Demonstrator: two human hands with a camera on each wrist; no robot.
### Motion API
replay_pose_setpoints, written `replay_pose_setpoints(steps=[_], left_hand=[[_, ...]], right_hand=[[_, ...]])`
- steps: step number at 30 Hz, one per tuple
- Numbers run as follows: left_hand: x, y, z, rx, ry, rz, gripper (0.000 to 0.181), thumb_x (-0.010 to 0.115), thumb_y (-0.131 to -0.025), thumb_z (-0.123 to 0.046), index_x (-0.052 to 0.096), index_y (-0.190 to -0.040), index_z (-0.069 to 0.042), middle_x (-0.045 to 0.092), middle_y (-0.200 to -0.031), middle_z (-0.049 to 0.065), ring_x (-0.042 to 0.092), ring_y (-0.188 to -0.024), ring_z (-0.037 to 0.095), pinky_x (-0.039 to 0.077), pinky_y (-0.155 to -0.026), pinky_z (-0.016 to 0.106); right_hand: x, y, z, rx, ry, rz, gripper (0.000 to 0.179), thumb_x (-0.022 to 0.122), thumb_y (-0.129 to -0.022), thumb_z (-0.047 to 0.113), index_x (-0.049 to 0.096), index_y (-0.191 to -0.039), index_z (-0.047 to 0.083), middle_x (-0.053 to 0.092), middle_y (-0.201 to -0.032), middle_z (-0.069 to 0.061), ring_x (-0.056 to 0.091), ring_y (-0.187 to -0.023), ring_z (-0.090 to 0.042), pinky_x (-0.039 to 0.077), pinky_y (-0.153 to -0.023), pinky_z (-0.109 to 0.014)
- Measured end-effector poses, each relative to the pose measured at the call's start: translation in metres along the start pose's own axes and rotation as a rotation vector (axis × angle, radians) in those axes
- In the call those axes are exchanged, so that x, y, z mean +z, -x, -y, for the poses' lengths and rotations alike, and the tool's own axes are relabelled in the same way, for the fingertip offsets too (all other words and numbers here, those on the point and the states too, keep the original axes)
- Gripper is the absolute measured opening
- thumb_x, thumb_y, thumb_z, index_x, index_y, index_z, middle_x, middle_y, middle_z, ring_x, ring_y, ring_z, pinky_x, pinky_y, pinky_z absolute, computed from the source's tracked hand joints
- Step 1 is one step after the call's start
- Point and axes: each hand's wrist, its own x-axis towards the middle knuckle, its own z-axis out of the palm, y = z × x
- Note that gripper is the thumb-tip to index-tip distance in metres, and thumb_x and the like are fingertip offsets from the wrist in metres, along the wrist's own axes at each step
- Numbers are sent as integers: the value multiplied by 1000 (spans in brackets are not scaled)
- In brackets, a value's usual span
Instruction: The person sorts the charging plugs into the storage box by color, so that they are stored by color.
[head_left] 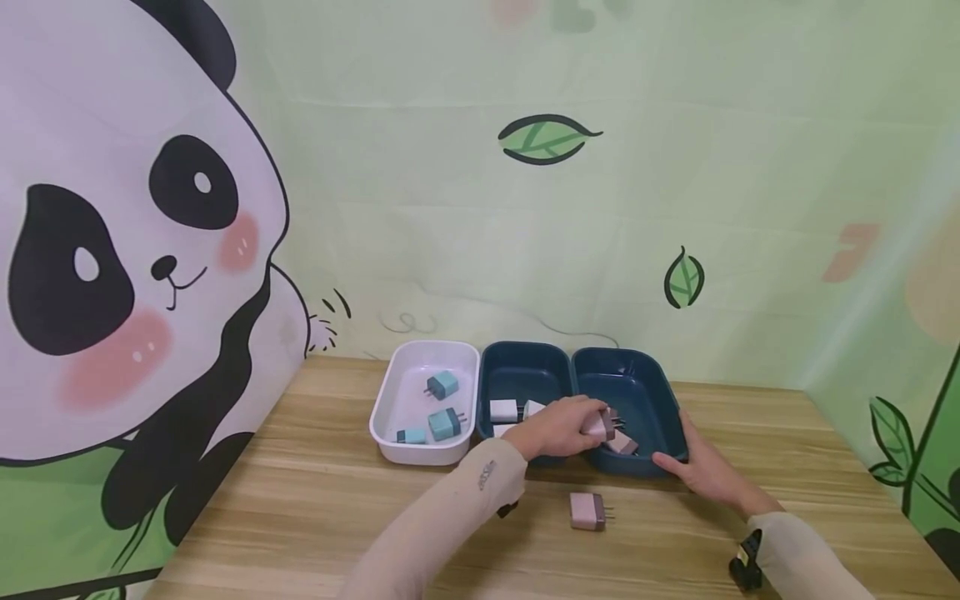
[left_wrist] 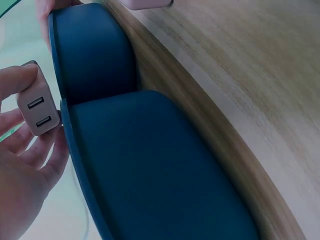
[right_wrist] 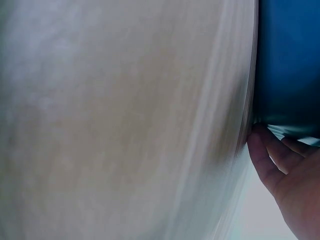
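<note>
My left hand (head_left: 558, 427) pinches a pink USB wall charger (head_left: 597, 423) over the front of the right dark blue tray (head_left: 633, 385). In the left wrist view, two USB slots show on this charger (left_wrist: 40, 111), held between thumb and fingers beside the tray rim. Another pink charger (head_left: 622, 442) lies inside the right tray, partly behind the held one. My right hand (head_left: 708, 468) grips that tray's front right corner, thumb on the front wall; the right wrist view shows its fingers (right_wrist: 270, 150) at the blue wall. One more pink charger (head_left: 587, 511) lies on the table in front.
Left of the right tray stands a second dark blue tray (head_left: 525, 367) with white chargers (head_left: 503, 410), partly covered by my left hand. Beside it, a white tray (head_left: 423, 454) holds teal chargers (head_left: 446, 423). All three trays stand side by side on the wooden table (head_left: 315, 483), near the panda-printed backdrop (head_left: 420, 208).
</note>
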Motion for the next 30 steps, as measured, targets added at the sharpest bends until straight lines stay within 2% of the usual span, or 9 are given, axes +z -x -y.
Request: replay_pose_setpoints(steps=[8,17,30], left_hand=[[6,-6,0,36,-10,-46,47,61,-92,-32,51,-136,-16,55,-123,0,52,-94,9,45,-86,21],[13,-14,2,29,-9,-76,44,60,-93,-33,53,-132,-17,55,-122,-1,51,-95,8,44,-86,19],[17,-21,3,-1,-5,-88,42,60,-93,-33,54,-132,-16,55,-122,-1,52,-95,8,44,-88,18]], right_hand=[[2,0,-1,-6,0,-6,96,65,-90,31,-4,-148,-3,10,-150,-33,21,-131,-53,19,-101,-67],[2,-1,-3,-31,-25,-13,95,66,-90,29,-2,-149,-1,12,-150,-32,23,-130,-51,20,-100,-67],[1,0,-2,-22,-39,-8,94,65,-90,29,-2,-149,0,12,-150,-32,24,-131,-51,19,-100,-67]])
